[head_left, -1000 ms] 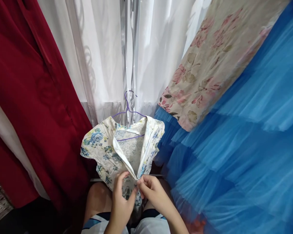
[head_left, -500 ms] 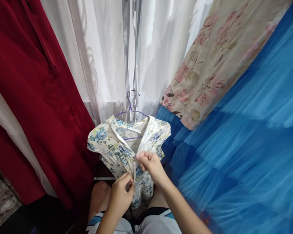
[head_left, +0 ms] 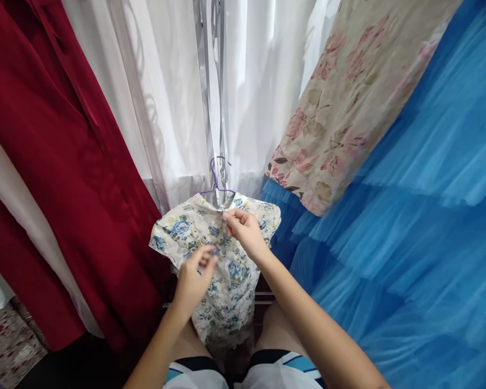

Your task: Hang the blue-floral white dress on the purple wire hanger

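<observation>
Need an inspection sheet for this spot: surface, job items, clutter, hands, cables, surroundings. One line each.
Surface: no worktop seen.
Job items: floral garment on a purple hanger, front facing the wearer of the camera.
Clutter: red cloth hanging at left; pink-flowered cloth and blue ruffled fabric at right.
Right hand: fingers pinched at the garment's neckline.
Left hand: in front of the garment, blurred; contact unclear.
Cables: nothing seen.
Surroundings: white curtain behind; the person's knees and shorts below.
</observation>
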Available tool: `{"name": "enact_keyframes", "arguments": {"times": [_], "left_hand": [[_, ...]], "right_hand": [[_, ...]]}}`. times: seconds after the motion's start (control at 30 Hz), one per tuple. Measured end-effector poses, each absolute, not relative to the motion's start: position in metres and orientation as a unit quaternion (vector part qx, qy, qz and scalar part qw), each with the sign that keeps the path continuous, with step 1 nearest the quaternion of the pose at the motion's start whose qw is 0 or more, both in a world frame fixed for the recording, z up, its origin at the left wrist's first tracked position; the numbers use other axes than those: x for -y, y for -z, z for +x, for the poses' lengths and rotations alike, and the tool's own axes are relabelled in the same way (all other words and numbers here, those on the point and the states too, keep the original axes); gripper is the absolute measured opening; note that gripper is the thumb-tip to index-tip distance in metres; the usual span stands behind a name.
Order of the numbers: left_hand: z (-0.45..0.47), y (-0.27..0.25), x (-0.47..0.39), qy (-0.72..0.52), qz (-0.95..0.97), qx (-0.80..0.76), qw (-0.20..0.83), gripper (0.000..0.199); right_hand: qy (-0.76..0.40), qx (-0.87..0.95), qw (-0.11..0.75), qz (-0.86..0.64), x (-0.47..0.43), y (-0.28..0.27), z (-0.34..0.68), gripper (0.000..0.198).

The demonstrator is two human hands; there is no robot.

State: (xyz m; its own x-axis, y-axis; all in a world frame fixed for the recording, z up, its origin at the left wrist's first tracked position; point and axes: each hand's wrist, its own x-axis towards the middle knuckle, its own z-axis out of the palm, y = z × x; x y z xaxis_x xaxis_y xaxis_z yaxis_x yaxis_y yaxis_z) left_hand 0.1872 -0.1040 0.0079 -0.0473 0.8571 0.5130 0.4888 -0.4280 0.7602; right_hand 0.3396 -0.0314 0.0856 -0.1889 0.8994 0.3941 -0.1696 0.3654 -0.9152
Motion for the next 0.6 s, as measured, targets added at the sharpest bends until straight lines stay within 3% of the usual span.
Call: {"name": "enact_keyframes", "arguments": {"times": [0.1,0.2,0.37,0.6], "left_hand": [[0.181,-0.064,0.080,-0.565,0.674,-0.463,0.111,0.039],[0.182,-0.100,0.059,-0.500,0.743,-0.440,0.058,0.026],[0.186,-0.103,0.043,-0.500,0.732,-0.459,-0.057,0.023],[0.188,-0.101,0.042,-0.605,0.651,-0.459,-0.021,0.024]], "right_hand": [[-0.442,0.642,0.551,-0.297,0.039,-0.088,0.344,0.025],[-0.412,0.672,0.542,-0.291,0.036,-0.087,0.345,0.023],[-0.302,0.703,0.546,-0.342,0.024,-0.067,0.343,0.022],[-0.302,0.725,0.495,-0.372,0.015,-0.038,0.331,0.018]]}}
